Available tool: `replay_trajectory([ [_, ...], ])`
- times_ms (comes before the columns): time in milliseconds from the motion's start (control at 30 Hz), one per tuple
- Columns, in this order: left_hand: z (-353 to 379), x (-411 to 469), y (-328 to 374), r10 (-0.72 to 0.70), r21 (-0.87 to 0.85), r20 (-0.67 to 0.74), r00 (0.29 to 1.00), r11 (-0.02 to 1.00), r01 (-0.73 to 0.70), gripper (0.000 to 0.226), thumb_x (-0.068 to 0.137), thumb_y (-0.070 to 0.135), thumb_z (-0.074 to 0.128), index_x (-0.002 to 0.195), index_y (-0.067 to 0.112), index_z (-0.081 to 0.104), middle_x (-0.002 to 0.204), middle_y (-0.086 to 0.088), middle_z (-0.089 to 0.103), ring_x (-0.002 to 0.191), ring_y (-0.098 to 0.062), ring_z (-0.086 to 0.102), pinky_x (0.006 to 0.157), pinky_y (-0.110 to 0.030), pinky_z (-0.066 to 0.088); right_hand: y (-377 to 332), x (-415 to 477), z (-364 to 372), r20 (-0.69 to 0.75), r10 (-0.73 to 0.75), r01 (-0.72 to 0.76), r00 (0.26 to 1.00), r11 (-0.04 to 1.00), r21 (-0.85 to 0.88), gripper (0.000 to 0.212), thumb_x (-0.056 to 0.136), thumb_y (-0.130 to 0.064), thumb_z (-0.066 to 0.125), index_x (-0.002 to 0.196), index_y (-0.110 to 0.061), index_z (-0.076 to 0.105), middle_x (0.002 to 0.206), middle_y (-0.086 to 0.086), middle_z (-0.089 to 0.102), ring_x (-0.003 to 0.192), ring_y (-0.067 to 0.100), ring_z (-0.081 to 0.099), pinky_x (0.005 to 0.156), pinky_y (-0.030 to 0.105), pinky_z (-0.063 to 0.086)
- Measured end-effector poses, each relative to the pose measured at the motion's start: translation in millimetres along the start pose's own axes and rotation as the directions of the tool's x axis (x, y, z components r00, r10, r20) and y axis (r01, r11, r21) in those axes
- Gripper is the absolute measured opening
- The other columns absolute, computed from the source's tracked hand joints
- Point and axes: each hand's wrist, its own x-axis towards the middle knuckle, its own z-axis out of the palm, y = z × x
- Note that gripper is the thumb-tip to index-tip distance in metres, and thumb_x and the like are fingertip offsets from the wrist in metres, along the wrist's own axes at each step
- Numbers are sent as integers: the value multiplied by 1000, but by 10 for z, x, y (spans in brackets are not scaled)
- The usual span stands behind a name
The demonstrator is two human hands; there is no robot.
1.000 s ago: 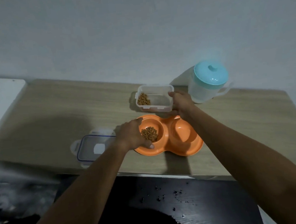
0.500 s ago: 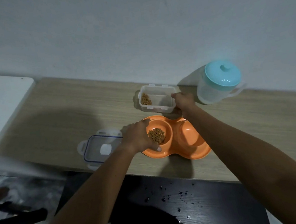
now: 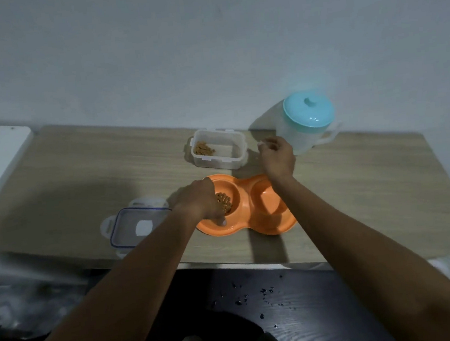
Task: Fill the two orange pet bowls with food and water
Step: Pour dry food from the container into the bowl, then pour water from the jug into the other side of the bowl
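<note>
At desk's back edge, right hand (image 3: pixel 277 157) is off food container (image 3: pixel 217 163) now, loosely curled, empty, beside pitcher (image 3: pixel 295 138); left hand (image 3: pixel 196 200) still grips orange pet bowls (image 3: pixel 251 228), so water looks next.

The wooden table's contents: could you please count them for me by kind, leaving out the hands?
Orange double pet bowl: 1
Clear food container: 1
Loose container lid: 1
Pitcher with teal top: 1
Total: 4
</note>
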Motion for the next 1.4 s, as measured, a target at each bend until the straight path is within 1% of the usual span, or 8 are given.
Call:
replay_trajectory([
  [100, 36, 7, 178, 16, -18, -24, 1000, 1000, -17, 142, 31, 56, 91, 153, 27, 24, 148, -4, 49, 130, -33, 52, 98, -49, 50, -20, 10, -281, -220, -113, 117, 969, 993, 9, 25, 94, -29, 62, 115, -17, 69, 118, 5, 67, 109, 23, 63, 91, 34, 51],
  [233, 93, -13, 471, 35, 18, -61, 998, 999, -34, 111, 54, 38, 95, 148, 20, 37, 145, -11, 48, 130, -34, 51, 96, -42, 48, -128, 302, -701, -418, -144, 141, 897, 989, -39, 30, 95, -34, 58, 121, -20, 63, 132, 6, 53, 123, 26, 54, 102, 41, 47],
  [400, 159, 28, 604, 4, 9, -78, 997, 1000, -3, 113, 50, 33, 97, 147, 19, 41, 144, -11, 50, 128, -34, 53, 97, -45, 50, -169, 929, -1065, -166, 94, -110, 982, 990, -91, 65, 95, -62, 45, 139, -16, 54, 145, 9, 51, 129, 30, 53, 107, 46, 45],
  [600, 174, 40, 649, -32, -19, -91, 995, 999, 30, 113, 47, 32, 98, 146, 19, 44, 143, -9, 52, 127, -33, 54, 100, -48, 49, -28, 937, -1133, 59, 243, -249, 968, 959, 134, 97, 66, -80, 69, 131, -8, 62, 123, 8, 65, 107, 27, 63, 88, 39, 54],
  [800, 210, 30, 640, -40, -8, -86, 996, 999, 40, 119, 55, 34, 96, 154, 20, 32, 153, -11, 38, 139, -34, 39, 111, -48, 39, 35, 762, -1162, 30, 215, -213, 976, 925, 315, 83, 63, -67, 82, 120, -10, 66, 120, 6, 68, 101, 22, 65, 71, 31, 52],
  [933, 196, -2, 655, -46, -12, -69, 997, 999, 45, 120, 58, 30, 95, 156, 20, 27, 155, -11, 34, 142, -35, 36, 113, -49, 36, -125, 615, -1380, 48, 97, -105, 994, 968, 229, 59, 73, -64, 78, 100, -13, 64, 101, 2, 68, 87, 13, 61, 84, 37, 53],
  [1100, 189, -58, 675, -39, 1, -72, 997, 999, 40, 119, 64, 30, 93, 158, 20, 21, 158, -13, 30, 145, -35, 32, 114, -50, 36, -306, 349, -1608, 101, -40, 40, 994, 999, -2, 88, 58, -75, 77, 86, 8, 70, 84, 16, 69, 77, 25, 61, 67, 37, 44],
  [1400, 301, -132, 531, -8, -147, -146, 989, 989, -14, 118, 64, 28, 93, 158, 20, 23, 159, -10, 33, 146, -33, 32, 114, -47, 37, -459, -120, -1873, 211, -194, 267, 958, 874, -406, 69, 64, -71, 80, 51, -16, 40, 55, 3, 39, 55, 18, 38, 56, 36, 28],
])
